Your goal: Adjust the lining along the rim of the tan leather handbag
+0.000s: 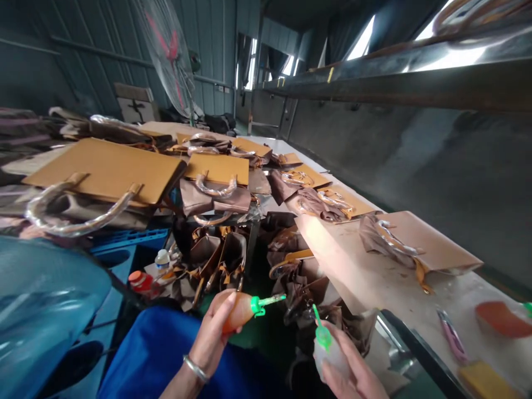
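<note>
My left hand (211,335) is closed around an orange squeeze bottle (239,310) with a green nozzle that points right. A silver bracelet sits on that wrist. My right hand (353,377), low in the view, grips a clear squeeze bottle (332,354) whose green nozzle tip points up and left. The two nozzles are close together but apart, above a heap of brown and tan bag parts (299,282) on the floor.
A workbench (366,277) on the right carries tan handbags (419,244), an orange bottle (501,320), a pink tool (451,335) and a yellow sponge (484,379). Stacked handbags (108,169) lie at left, over a blue crate (128,238). A standing fan (168,52) is behind.
</note>
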A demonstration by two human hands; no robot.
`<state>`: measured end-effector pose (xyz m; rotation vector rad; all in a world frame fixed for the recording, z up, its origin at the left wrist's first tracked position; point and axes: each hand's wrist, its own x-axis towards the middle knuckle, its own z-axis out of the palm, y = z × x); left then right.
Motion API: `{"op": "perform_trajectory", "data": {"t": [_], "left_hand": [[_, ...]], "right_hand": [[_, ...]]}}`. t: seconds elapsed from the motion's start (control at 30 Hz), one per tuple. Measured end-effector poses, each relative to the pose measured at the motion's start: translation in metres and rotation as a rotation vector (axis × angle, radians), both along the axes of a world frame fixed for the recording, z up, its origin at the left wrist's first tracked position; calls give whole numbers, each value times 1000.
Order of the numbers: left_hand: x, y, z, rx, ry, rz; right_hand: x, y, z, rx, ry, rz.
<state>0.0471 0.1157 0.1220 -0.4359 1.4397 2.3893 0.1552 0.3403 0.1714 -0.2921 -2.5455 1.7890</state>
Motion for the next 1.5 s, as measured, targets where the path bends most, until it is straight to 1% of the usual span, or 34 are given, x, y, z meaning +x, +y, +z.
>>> {"op": "perform_trajectory", "data": {"t": [0.13, 0.23, 0.3, 0.43, 0.57, 0.7, 0.83, 1.0, 1.23, 1.37, 1.5], "left_hand": [[-6, -4, -8, -1, 7, 79], [-10, -4, -13, -7, 13, 127], [-12, -6, -16, -20, 35, 137], [-14, -10, -22, -60, 42, 112], [-16, -14, -25, -94, 62, 75], [-18, -15, -26, -127, 79, 71], [-18, -15, -28, -101, 84, 69], [-18, -18, -27, -116, 94, 78], [-20, -18, -29, -111, 76, 85], [-19, -17, -32, -109, 78, 83], [-19, -18, -31, -107, 64, 78]], "right_hand": [[-11, 6, -8, 298, 55, 11], [-20, 7, -11, 487, 116, 83], [-26, 5, -10, 575, 156, 114], [-35, -3, -5, 698, 180, 102], [-41, -8, -3, 737, 182, 115], [-43, -9, -1, 763, 196, 146], [-44, -9, 0, 800, 197, 157], [-45, -10, 1, 836, 211, 167], [-49, -12, 7, 897, 308, 203], [-49, -12, 8, 899, 316, 208], [-49, -9, 6, 896, 287, 203]]}}
